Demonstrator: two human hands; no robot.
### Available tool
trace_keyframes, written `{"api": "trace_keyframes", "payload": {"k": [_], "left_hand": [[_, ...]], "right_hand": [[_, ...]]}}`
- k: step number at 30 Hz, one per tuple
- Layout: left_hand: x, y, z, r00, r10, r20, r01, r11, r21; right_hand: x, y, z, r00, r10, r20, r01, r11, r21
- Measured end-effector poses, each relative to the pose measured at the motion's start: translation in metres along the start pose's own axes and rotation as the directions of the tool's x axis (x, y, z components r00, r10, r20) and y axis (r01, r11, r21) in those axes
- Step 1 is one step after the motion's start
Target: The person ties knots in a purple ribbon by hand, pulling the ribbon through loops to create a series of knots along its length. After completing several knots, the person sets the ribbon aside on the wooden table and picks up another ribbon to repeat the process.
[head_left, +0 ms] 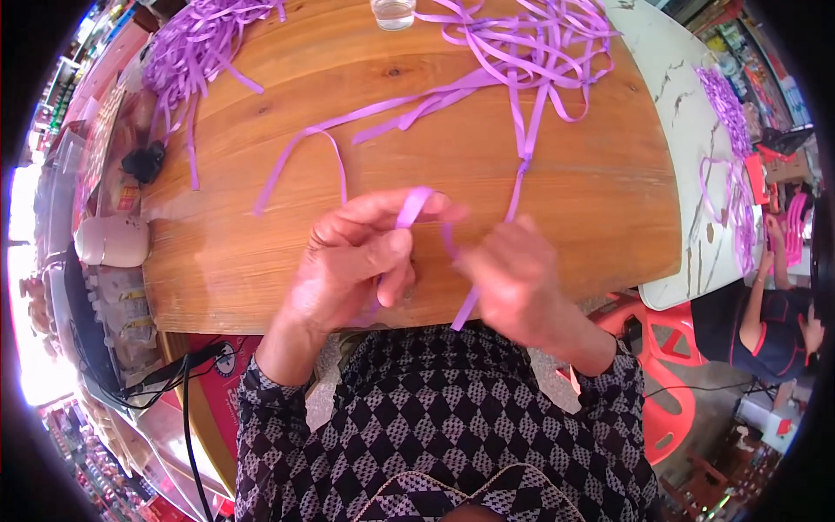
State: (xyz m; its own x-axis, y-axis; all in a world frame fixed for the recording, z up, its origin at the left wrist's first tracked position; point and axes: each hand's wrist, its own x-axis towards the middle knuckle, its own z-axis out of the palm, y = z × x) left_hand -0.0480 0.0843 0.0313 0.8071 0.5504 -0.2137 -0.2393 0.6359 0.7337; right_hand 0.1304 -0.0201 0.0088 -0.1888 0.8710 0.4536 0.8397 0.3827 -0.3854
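Observation:
Over the table's near edge, my left hand (361, 252) pinches a narrow purple ribbon (414, 207) that loops over its index finger. My right hand (511, 278), somewhat blurred, is closed a little to the right. A ribbon end (466, 310) sticks out below it, and another ribbon stretch (515, 193) runs from it up to a small knot (524, 163). Beyond the knot lies a loose tangle of purple ribbon (539, 43). Two ribbon strands trail left from that tangle across the wood, one curving down towards my left hand. The fingertips of my right hand are hidden.
A thick bunch of purple ribbons (196, 52) lies at the table's (600, 235) far left. A clear cup (394, 14) stands at the far edge. To the right, a marble-patterned table (687, 174) bears more ribbon, near a red plastic chair (665, 383) and another person (770, 335).

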Motion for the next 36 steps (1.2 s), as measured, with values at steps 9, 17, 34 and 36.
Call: {"api": "trace_keyframes", "payload": {"k": [9,17,34,36], "left_hand": [[-0.007,-0.013,0.012,0.993,-0.121,0.002,0.103,0.85,0.517],[-0.011,-0.027,0.027,0.967,0.255,-0.024,-0.14,0.604,0.785],[-0.019,-0.035,0.029,0.815,0.573,0.084,-0.275,0.255,0.927],[-0.02,-0.031,0.027,0.891,0.451,-0.055,-0.184,0.468,0.864]], "right_hand": [[0.013,-0.005,-0.008,0.96,-0.032,-0.278,0.047,0.998,0.046],[0.006,-0.028,0.007,0.756,0.65,0.084,-0.303,0.233,0.924],[0.002,-0.036,0.011,0.78,0.592,0.204,-0.23,-0.033,0.973],[0.001,-0.035,0.011,0.781,0.6,0.174,-0.255,0.052,0.965]]}}
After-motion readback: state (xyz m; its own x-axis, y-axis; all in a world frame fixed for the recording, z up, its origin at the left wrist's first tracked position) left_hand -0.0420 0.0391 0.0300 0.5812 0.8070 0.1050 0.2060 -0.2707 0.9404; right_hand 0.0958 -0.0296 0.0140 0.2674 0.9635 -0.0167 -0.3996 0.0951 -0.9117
